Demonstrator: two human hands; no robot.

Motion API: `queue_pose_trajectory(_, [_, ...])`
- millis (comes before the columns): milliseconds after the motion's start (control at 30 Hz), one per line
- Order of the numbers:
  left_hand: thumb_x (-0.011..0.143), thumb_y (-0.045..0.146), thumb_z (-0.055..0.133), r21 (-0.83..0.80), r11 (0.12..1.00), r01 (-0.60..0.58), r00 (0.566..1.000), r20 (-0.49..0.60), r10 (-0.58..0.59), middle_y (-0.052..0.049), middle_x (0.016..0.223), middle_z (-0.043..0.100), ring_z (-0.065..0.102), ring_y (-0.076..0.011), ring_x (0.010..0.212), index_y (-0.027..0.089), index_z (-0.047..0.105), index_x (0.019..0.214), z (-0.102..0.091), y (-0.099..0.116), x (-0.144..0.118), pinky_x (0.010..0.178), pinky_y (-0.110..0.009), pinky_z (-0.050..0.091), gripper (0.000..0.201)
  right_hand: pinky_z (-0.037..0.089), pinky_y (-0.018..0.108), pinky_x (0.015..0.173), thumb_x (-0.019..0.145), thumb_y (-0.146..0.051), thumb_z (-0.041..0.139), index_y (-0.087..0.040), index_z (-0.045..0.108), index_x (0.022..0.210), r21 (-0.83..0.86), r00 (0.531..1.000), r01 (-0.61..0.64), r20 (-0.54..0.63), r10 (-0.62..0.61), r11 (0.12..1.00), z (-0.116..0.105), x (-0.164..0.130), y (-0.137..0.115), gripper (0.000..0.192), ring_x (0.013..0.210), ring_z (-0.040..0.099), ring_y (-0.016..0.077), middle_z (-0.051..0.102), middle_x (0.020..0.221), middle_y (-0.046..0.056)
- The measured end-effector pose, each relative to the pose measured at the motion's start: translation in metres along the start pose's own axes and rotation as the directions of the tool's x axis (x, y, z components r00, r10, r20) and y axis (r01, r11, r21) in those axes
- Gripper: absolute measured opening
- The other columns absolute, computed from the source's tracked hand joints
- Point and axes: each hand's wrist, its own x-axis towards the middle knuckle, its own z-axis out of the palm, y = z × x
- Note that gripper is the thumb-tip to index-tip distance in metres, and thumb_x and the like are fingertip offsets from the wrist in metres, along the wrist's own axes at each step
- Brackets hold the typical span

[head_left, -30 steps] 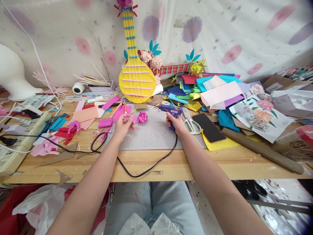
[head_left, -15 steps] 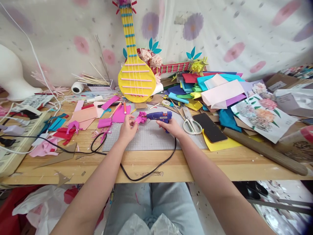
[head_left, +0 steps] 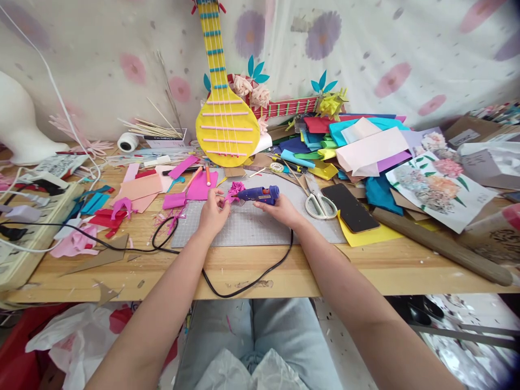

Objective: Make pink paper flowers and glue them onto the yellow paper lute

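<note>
My left hand pinches a magenta crepe-paper flower at its lower left edge, above the grey cutting mat. In my right hand is a blue hot glue gun, its fingers wrapped round the handle. The gun lies nearly level, and its nozzle points left at the flower's lower side. Whether the tip touches the paper I cannot tell. The gun's black cord loops down over the table's front edge and off to the left.
White-handled scissors and a black phone lie right of the mat. Behind stands a yellow paper lute. Coloured paper is piled at the back right. A power strip sits left, and a wooden stick lies right.
The glue gun has tilted and shifted slightly left and down, its nozzle now lower beside the flower. My left hand keeps its pinch on the flower. The whole view has shifted slightly.
</note>
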Motion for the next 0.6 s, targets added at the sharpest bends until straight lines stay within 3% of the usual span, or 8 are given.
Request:
queue_pose_trajectory(267, [0.076,0.020,0.053,0.061,0.998,0.003,1.000,0.016,-0.004,0.006,0.068,0.060,0.057,-0.0105,0.050,0.024,0.038,0.097,-0.0008,0.0008,-0.0002,0.055,-0.023,0.042,0.026,0.045,0.029,0.070,0.069,-0.045,0.068,-0.021,0.069,0.095,-0.074,0.999,0.031,0.036,-0.028,0.997,0.0028,0.0003,0.0028,0.036,0.072,0.060,0.0163,0.069,0.082,0.001])
queue_pose_trajectory(600, [0.074,0.021,0.056,0.022,1.000,0.013,1.000,0.013,-0.013,0.006,0.070,0.060,0.056,-0.0090,0.048,0.024,0.041,0.094,-0.0009,-0.0014,0.0003,0.050,-0.020,0.042,0.025,0.045,0.027,0.065,0.061,-0.042,0.074,-0.020,0.069,0.082,-0.015,0.998,-0.023,-0.062,0.022,1.000,-0.0028,0.0012,0.0002,0.030,0.067,0.058,0.0157,0.066,0.069,0.000])
